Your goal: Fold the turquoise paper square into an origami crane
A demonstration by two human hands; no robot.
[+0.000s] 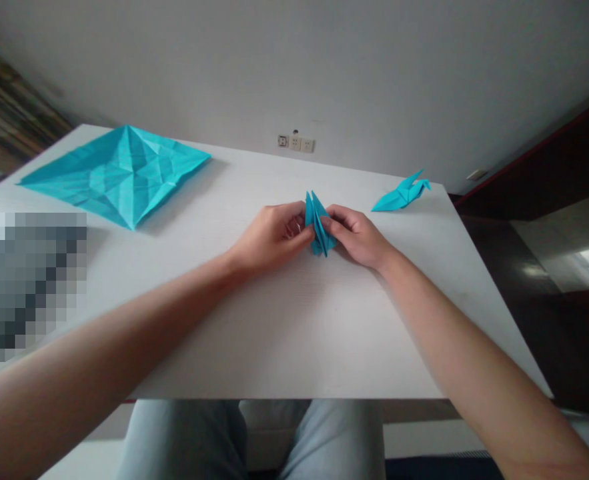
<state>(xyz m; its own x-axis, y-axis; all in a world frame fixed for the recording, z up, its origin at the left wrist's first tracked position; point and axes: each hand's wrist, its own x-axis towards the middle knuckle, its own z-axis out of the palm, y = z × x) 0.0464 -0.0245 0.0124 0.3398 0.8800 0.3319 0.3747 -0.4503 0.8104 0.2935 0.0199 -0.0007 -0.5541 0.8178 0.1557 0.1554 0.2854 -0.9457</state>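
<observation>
A small piece of folded blue origami paper (pixel 318 230) is held between both hands over the middle of the white table. Its layers stand partly apart, with two narrow points upward. My left hand (pixel 281 233) pinches its left side, thumb in front. On the other side, my right hand (pixel 355 233) grips the paper between thumb and bent fingers. The fingers behind the paper are partly hidden. To the right of my right hand sits a finished blue paper crane (pixel 403 193), its head and tail raised.
A large creased blue paper sheet (pixel 119 175) lies at the table's far left. Below it, a pixelated dark object (pixel 29 283) covers the left edge. The white table (pixel 294 347) meets a grey wall with sockets (pixel 295 143). My legs are under the near edge.
</observation>
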